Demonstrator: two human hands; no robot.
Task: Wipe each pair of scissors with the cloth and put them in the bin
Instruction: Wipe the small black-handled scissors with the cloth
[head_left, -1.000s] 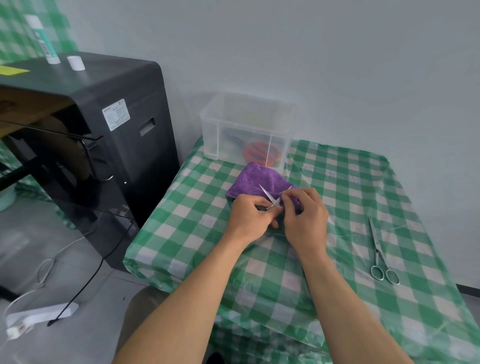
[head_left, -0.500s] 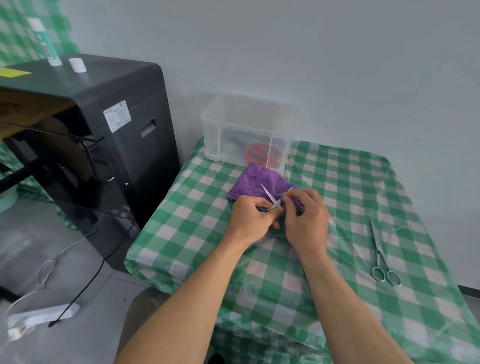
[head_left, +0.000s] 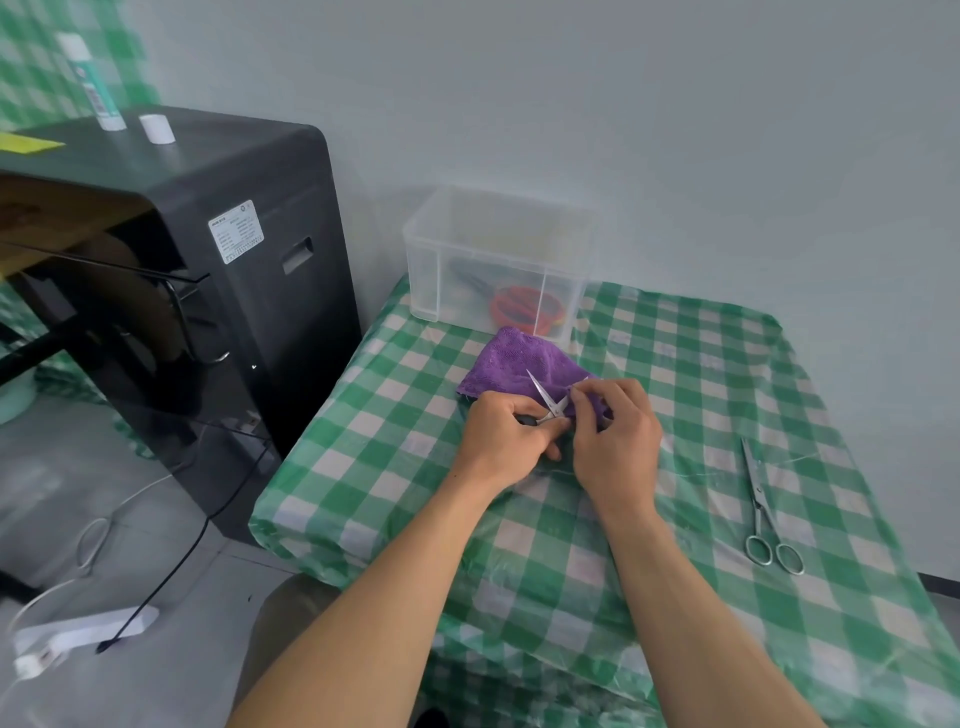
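Note:
A purple cloth (head_left: 514, 364) lies on the checked table in front of the clear plastic bin (head_left: 441, 249). My left hand (head_left: 501, 434) grips the handles of small silver scissors (head_left: 543, 394), whose blades are spread apart over the cloth. My right hand (head_left: 615, 431) pinches a fold of the cloth around the right blade. A larger pair of all-metal scissors (head_left: 761, 506) lies on the table to the right, blades closed and pointing away. Inside the bin are orange-handled scissors (head_left: 522, 306) and a dark item.
The table wears a green-and-white checked cover (head_left: 701, 374) and stands against a grey wall. A black cabinet-like machine (head_left: 218, 291) stands close on the left, with a bottle (head_left: 91, 83) and a white cap (head_left: 156, 129) on top. Cables and a power strip (head_left: 78, 634) lie on the floor.
Both hands stay in nearly the same place. The fingers of my right hand have shifted slightly along the scissor blade with the cloth.

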